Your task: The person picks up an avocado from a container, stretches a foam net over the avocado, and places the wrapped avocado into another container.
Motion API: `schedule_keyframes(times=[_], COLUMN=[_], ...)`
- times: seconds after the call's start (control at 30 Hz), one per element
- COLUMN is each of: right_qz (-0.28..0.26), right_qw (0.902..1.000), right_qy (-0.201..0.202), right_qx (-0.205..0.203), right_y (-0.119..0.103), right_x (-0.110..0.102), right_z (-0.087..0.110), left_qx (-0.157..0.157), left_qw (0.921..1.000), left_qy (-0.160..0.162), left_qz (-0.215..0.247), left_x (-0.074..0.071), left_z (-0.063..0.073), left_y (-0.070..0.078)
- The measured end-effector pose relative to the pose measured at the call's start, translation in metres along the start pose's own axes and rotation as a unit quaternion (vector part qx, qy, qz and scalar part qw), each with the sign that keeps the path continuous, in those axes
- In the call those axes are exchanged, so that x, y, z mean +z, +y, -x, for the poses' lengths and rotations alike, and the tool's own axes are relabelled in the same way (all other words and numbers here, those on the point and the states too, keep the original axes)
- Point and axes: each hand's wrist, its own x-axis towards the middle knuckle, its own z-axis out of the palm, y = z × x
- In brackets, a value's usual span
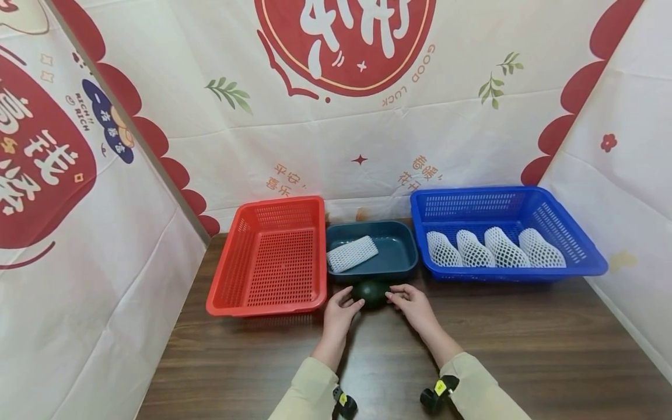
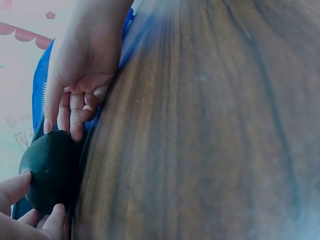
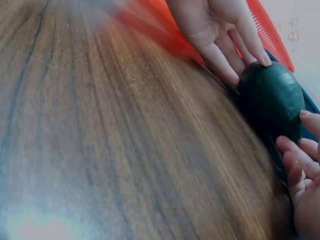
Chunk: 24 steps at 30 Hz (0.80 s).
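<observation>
A dark green avocado (image 1: 370, 294) lies sideways just in front of the teal tray (image 1: 401, 256), between the two hands. My left hand (image 1: 340, 312) pinches its left end with thumb and fingertips. At the other end, the fingertips and thumb of my right hand (image 1: 413, 304) hold the avocado. The left wrist view shows the avocado (image 2: 49, 170) smooth and rounded, with the right hand (image 2: 82, 75) beyond it. From the right wrist, the avocado (image 3: 272, 95) looks narrower toward the right hand (image 3: 305, 175). A white foam net sleeve (image 1: 353, 254) lies flat inside the tray.
A red plastic basket (image 1: 319, 291) stands left of the tray, close to the left hand. To the right, a blue basket (image 1: 574, 248) holds several pieces in white foam nets (image 1: 506, 248). Printed cloth walls (image 1: 336, 134) enclose the wooden table (image 1: 252, 361) at back and sides.
</observation>
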Motion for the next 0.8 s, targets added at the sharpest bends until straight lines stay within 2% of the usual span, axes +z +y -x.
schedule_keyframes(times=[0.17, 0.23, 0.33, 0.43, 0.47, 0.8], right_qz=[0.013, 0.018, 0.023, 0.024, 0.024, 0.014], right_qw=[0.9999, 0.9998, 0.9997, 0.9997, 0.9997, 0.9999], right_qy=[0.004, 0.005, 0.001, -0.002, -0.003, -0.001], right_qx=[-0.009, -0.004, 0.0, 0.001, -0.001, -0.001], right_y=[0.002, 0.0033, 0.0033, 0.0025, 0.0021, 0.0025], right_x=[0.0013, 0.0013, 0.0006, -0.0004, -0.0007, -0.0034], right_z=[-0.001, -0.0017, -0.0012, -0.0008, -0.0007, 0.0014], left_qx=[-0.001, 0.003, 0.004, 0.001, 0.0, 0.003], left_qw=[1.0, 0.9999, 0.9999, 0.9999, 1.0, 0.9997], left_qy=[0.0, -0.003, -0.008, -0.009, -0.008, -0.021], left_qz=[-0.006, -0.01, -0.009, -0.005, -0.003, 0.014], left_x=[-0.0002, -0.0005, -0.0011, -0.0021, -0.0024, -0.0053], left_z=[-0.0037, -0.0004, 0.0003, 0.0004, -0.0026, 0.0006], left_y=[-0.001, 0.0047, 0.0054, 0.0052, 0.0003, -0.0001])
